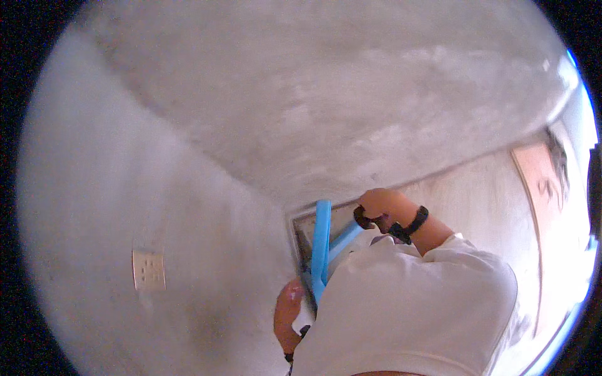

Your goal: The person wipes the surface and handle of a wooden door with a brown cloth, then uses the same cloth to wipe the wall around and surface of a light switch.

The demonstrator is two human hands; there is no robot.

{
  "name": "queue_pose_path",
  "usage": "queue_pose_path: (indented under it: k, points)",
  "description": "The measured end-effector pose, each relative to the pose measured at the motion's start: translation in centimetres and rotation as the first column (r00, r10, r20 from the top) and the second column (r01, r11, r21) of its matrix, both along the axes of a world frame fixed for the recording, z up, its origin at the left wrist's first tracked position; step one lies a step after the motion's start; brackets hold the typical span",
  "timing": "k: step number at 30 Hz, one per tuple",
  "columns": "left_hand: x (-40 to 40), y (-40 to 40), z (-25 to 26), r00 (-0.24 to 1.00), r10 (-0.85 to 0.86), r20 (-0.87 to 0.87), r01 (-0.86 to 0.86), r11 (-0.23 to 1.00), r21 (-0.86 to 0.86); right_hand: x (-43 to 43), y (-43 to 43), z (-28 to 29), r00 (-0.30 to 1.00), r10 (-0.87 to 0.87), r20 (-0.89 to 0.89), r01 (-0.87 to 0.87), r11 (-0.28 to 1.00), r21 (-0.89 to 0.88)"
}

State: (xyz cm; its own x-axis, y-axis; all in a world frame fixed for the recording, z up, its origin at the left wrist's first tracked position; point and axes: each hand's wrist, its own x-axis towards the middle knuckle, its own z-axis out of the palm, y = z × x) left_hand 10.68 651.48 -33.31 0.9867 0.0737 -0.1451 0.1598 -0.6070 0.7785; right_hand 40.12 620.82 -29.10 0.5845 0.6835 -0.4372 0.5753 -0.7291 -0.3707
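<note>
My right hand (382,207), with a dark band at its wrist, is bent at the upper end of one arm of a blue V-shaped piece (321,239). A small dark curved thing is at its fingers; whether they grip it or the blue arm is unclear. My left hand (290,301) is at the lower left, beside the dark edge of a framed corner area (301,235); its fingers are blurred and partly hidden. The blue piece stands between the hands, its lower end partly behind the white shirt (409,310).
A pale plate with several small dark openings (149,270) is on the grey wall at the left. A large mottled grey surface (329,94) fills the top. An orange-brown panel (541,183) stands at the right, near a bright opening.
</note>
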Motion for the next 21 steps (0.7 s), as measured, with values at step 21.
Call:
queue_pose_path:
  k: [21]
  points:
    - [32.5,-34.2,1.8,0.911,-0.343,-0.228,0.381,0.912,0.151,8.6,-43.1,-5.8,0.636,-0.688,-0.35,0.763,0.63,0.148]
